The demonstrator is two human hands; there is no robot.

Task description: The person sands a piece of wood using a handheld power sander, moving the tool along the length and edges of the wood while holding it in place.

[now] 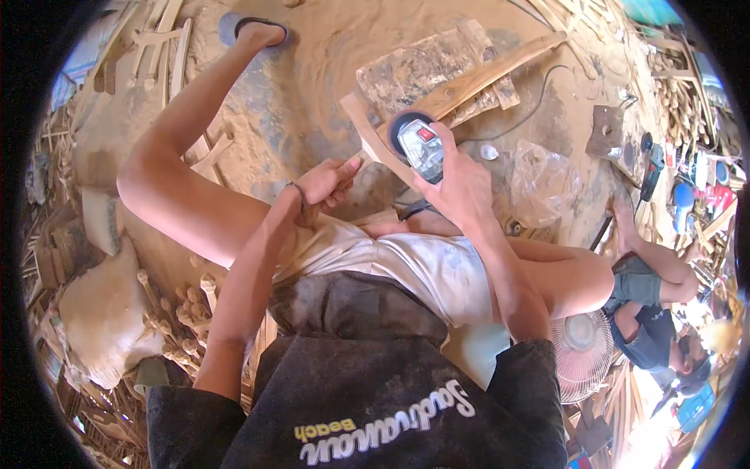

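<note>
My right hand (pixel 462 181) is wrapped around a handheld power sander (pixel 426 152) with a grey body, a red patch and a round dark disc. The disc lies against or just beside a pale wooden piece (pixel 380 148), long and narrow with a short stem off its side; I cannot tell if they touch. Closed on that stem is my left hand (pixel 330 184), in front of my lap. Beyond the sander, a long brown plank (pixel 488 76) slants up to the right over a worn wooden block (pixel 426 66). Part of the wooden piece is hidden behind the sander and right hand.
Sawdust covers the floor (pixel 328 55). A crumpled clear plastic bag (pixel 544 184) and a dark cord (pixel 539 102) lie right of the sander. A fan (pixel 582 352) stands at lower right, near another seated person (pixel 652 313). Turned wooden pieces (pixel 191 309) are heaped at left.
</note>
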